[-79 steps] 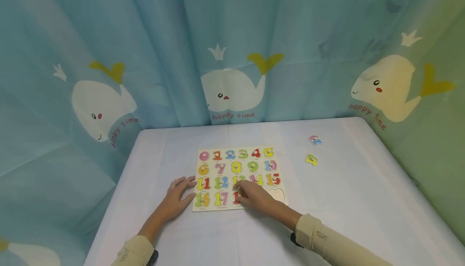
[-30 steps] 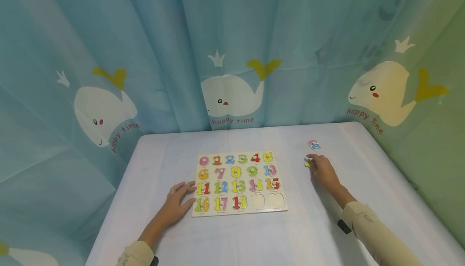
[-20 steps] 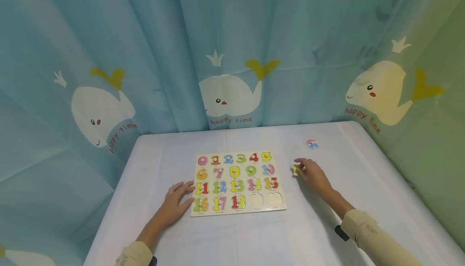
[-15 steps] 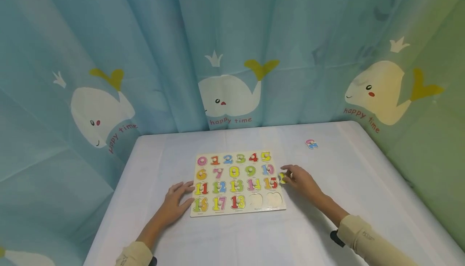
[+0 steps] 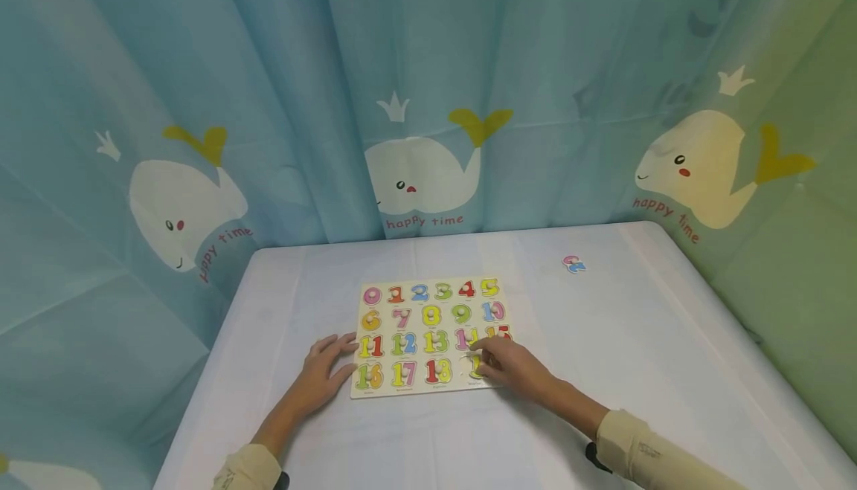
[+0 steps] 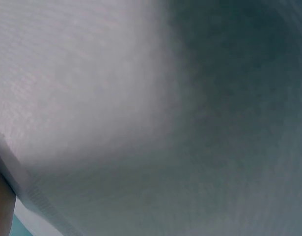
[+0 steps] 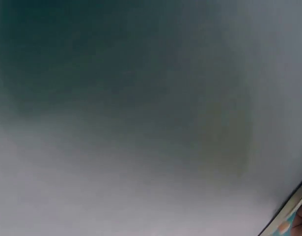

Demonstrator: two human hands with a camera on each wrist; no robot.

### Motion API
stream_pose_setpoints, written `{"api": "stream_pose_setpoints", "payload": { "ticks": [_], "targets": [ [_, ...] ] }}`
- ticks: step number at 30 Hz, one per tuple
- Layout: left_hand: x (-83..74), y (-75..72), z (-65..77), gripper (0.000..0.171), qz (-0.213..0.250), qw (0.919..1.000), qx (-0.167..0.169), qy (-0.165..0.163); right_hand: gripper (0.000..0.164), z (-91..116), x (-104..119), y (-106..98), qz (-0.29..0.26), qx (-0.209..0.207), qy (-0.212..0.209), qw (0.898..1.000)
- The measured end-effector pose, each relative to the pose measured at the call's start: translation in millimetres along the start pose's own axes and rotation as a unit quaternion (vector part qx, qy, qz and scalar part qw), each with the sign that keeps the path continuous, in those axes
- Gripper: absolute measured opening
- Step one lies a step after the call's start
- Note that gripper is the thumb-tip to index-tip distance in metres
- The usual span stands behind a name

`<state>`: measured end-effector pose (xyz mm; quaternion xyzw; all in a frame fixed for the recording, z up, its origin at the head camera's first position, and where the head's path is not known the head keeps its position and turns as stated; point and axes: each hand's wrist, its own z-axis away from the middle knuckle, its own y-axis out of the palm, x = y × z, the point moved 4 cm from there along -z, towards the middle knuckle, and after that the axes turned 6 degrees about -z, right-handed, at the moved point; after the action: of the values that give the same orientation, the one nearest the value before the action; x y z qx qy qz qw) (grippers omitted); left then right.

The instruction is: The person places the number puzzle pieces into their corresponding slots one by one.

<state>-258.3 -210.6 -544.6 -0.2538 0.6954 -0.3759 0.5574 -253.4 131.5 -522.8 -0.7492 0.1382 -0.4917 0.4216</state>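
Note:
A wooden number puzzle board lies on the white-covered table, with several colored knobbed number pieces set in its rows. My left hand rests at the board's left edge, thumb and fingers spread along it. Over the bottom row, my right hand pinches a yellow number piece at the slot right of the 18. The fingers partly cover that piece, the 15 and the bottom right slot. Apart from the board, a pink and blue number piece lies at the back right.
The white tablecloth extends around the board. A blue curtain printed with whales hangs behind the table. Both wrist views show mostly blurred cloth; a board corner enters the right one.
My right hand let go of the 18, reached right, picked up the yellow number piece and carried it left to the bottom row. My left hand stays at the board's left edge.

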Motion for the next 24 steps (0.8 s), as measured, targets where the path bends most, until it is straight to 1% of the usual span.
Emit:
{"api": "stream_pose_setpoints", "payload": {
  "ticks": [3, 5, 7, 11, 12, 14, 16, 17, 19, 20, 21, 24],
  "targets": [
    [-0.7, -0.9, 0.6, 0.034, -0.001, 1.0, -0.003, 0.006, 0.032, -5, 3, 8, -0.004, 0.009, 0.004, 1.0],
    [-1.0, -1.4, 0.9, 0.034, -0.004, 0.9999, -0.003, 0.01, 0.032, -7, 5, 13, 0.002, 0.014, -0.001, 1.0],
    [-1.6, -1.9, 1.1, 0.034, -0.005, 0.9999, -0.004, 0.012, 0.033, -9, 5, 15, 0.011, 0.017, -0.006, 1.0],
    [-2.3, -2.0, 0.9, 0.034, 0.0, 0.9999, -0.009, 0.014, 0.031, -9, 5, 15, 0.009, 0.014, -0.014, 1.0],
    [-2.5, -1.8, 0.8, 0.034, 0.0, 0.9998, -0.013, 0.016, 0.03, -8, 5, 15, 0.0, 0.015, -0.016, 1.0],
    [-2.0, -0.2, 0.7, 0.033, 0.0, 0.9997, -0.016, 0.018, 0.03, -7, 1, 14, -0.041, 0.021, -0.01, 0.999],
    [-1.4, 1.2, 0.5, 0.033, -0.002, 0.9995, -0.019, 0.023, 0.03, -7, -5, 11, -0.095, 0.031, 0.012, 0.995],
    [-1.1, 1.6, 0.3, 0.033, -0.003, 0.9995, -0.019, 0.025, 0.029, -8, -10, 7, -0.125, 0.032, 0.029, 0.991],
    [-0.4, 2.3, 0.0, 0.032, -0.004, 0.9993, -0.022, 0.03, 0.027, -12, -22, -4, -0.182, 0.018, 0.072, 0.981],
    [-0.5, 2.1, 0.3, 0.032, -0.005, 0.9992, -0.023, 0.032, 0.026, -14, -29, -12, -0.194, 0.002, 0.095, 0.976],
    [-0.3, 1.9, 0.5, 0.032, -0.003, 0.9992, -0.024, 0.032, 0.026, -17, -37, -21, -0.197, -0.02, 0.113, 0.974],
    [0.1, 0.6, 0.9, 0.033, -0.003, 0.9994, -0.025, 0.026, 0.026, -21, -67, -54, -0.171, -0.107, 0.158, 0.967]
  ]
}}
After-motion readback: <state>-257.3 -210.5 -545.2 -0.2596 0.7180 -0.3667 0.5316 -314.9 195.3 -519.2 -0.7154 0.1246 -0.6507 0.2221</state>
